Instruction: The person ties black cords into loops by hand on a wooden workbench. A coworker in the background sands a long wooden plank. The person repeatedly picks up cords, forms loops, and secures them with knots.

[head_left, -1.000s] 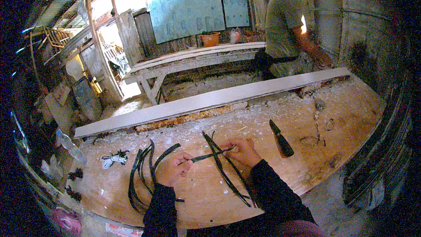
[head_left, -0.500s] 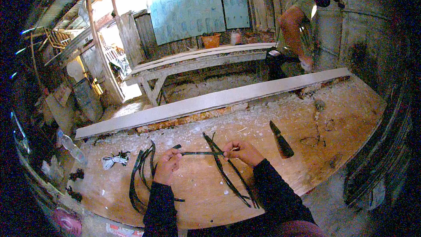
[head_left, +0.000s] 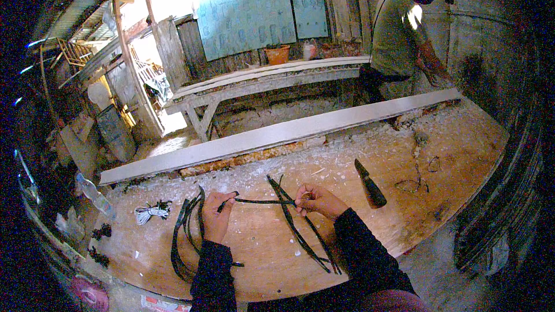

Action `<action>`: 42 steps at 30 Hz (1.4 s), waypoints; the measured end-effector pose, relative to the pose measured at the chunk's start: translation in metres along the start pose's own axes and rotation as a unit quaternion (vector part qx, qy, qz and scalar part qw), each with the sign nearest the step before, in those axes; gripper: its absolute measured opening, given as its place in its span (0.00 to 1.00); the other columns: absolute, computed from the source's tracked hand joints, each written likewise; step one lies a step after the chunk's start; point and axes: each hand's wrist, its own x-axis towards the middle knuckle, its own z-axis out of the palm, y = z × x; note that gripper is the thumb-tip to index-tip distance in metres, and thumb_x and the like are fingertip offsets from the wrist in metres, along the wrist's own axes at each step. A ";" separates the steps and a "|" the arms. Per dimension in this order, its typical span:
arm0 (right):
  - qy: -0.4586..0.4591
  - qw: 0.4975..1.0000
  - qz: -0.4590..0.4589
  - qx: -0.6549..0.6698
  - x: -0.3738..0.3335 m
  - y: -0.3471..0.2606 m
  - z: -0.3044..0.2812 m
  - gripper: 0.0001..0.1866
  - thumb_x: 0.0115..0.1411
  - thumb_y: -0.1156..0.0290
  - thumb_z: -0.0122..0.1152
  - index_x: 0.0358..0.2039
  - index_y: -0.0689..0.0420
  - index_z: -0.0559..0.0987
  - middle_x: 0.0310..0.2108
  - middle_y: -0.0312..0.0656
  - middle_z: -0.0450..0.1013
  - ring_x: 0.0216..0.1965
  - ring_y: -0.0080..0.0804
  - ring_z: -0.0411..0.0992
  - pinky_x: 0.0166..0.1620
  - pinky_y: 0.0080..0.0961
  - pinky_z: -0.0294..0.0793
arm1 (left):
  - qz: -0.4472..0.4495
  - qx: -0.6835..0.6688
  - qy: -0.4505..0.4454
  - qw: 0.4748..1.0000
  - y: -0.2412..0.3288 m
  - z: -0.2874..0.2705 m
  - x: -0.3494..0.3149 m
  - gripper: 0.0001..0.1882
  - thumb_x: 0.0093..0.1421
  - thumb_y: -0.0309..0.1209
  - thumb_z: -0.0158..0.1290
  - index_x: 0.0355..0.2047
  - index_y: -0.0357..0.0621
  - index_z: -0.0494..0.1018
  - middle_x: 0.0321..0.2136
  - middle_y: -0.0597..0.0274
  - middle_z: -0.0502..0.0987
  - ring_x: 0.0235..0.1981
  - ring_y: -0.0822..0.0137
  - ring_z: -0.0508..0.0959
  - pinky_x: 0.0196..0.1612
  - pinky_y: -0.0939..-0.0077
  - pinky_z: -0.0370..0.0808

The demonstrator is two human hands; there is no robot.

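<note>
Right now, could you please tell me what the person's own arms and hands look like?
Both arms wear long, very dark, nearly black cloth: the left sleeve and the right sleeve reach about to the wrists and show no clear markings. The left grip and right grip are bare human hands, ungloved.

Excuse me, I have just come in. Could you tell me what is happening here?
A person holds a thin dark strip stretched between the left hand and right hand, above a wooden table. More dark strips lie on it, in two groups. A knife lies to the right. Beyond the table, a co-worker leans forward.
</note>
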 end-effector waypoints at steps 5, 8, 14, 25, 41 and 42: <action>0.045 0.998 0.007 0.038 -0.005 -0.009 0.006 0.05 0.51 0.71 0.53 0.28 0.57 0.69 0.23 0.36 0.69 0.24 0.22 0.68 0.30 0.14 0.68 | 0.022 -0.010 0.018 1.000 -0.001 0.000 0.000 0.07 0.46 0.25 0.52 0.28 0.40 0.74 0.22 0.61 0.67 0.27 0.67 0.68 0.32 0.79 0.65; 0.056 0.997 0.008 0.049 -0.005 -0.011 0.007 0.06 0.51 0.71 0.53 0.29 0.58 0.69 0.24 0.36 0.70 0.24 0.22 0.69 0.30 0.14 0.69 | 0.008 -0.013 0.026 1.000 -0.003 0.000 -0.001 0.07 0.46 0.25 0.52 0.28 0.40 0.74 0.22 0.61 0.68 0.27 0.66 0.69 0.33 0.79 0.65; 0.093 0.990 0.020 0.102 -0.005 -0.011 0.005 0.07 0.51 0.73 0.53 0.32 0.59 0.70 0.26 0.38 0.70 0.26 0.22 0.70 0.31 0.15 0.70 | 0.027 0.014 0.039 0.999 -0.004 0.000 -0.001 0.07 0.47 0.27 0.52 0.28 0.40 0.74 0.23 0.60 0.69 0.28 0.65 0.69 0.34 0.78 0.65; 0.128 0.985 0.001 0.117 -0.005 -0.012 0.004 0.08 0.52 0.71 0.53 0.32 0.61 0.70 0.26 0.39 0.70 0.26 0.23 0.70 0.31 0.15 0.71 | 0.007 -0.012 0.023 1.000 0.001 0.001 -0.001 0.07 0.47 0.27 0.52 0.28 0.40 0.74 0.22 0.62 0.69 0.28 0.67 0.69 0.33 0.80 0.64; 0.117 0.993 -0.018 0.016 -0.005 -0.008 0.007 0.10 0.51 0.74 0.53 0.35 0.62 0.72 0.27 0.40 0.72 0.29 0.24 0.71 0.34 0.16 0.71 | 0.128 0.141 0.111 0.975 -0.003 -0.003 -0.004 0.11 0.41 0.21 0.52 0.28 0.47 0.75 0.22 0.62 0.67 0.28 0.63 0.67 0.34 0.74 0.64; 0.113 0.993 -0.025 -0.006 -0.004 -0.007 0.006 0.10 0.51 0.74 0.53 0.34 0.62 0.72 0.27 0.39 0.72 0.29 0.24 0.71 0.34 0.16 0.71 | 0.149 0.156 0.119 0.969 -0.003 -0.004 -0.004 0.12 0.40 0.21 0.52 0.28 0.48 0.75 0.22 0.62 0.67 0.28 0.63 0.67 0.34 0.73 0.64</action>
